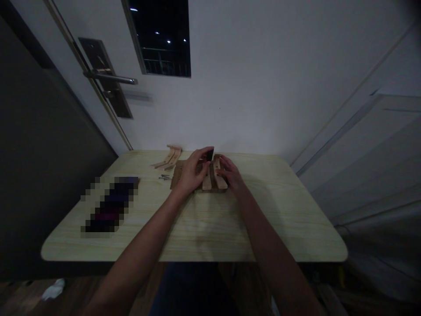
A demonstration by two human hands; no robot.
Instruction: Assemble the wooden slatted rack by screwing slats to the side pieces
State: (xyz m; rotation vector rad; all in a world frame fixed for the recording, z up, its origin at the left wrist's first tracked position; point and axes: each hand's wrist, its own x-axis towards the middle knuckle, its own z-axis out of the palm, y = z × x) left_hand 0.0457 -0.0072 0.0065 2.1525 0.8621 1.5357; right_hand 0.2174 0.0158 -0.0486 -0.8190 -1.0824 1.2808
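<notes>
Near the far side of the table, two shaped pale wooden pieces stand side by side on a brown cardboard sheet (177,174). My left hand (193,172) curls around the left wooden piece (207,182), thumb against its side. A small dark face (209,155) shows at that piece's upper end, by my fingertips. On the other side, my right hand (231,174) grips the right wooden piece (219,177), which has small dark holes. Its fingers are bent around the outer edge. A narrow gap separates the two pieces. My left palm hides part of the cardboard.
More curved wooden pieces (171,157) lie at the back left, with several screws (165,177) in front of them. A pixelated dark object (112,205) rests on the table's left. Behind the table (289,219) rises a white door (237,79) with a metal handle (112,78).
</notes>
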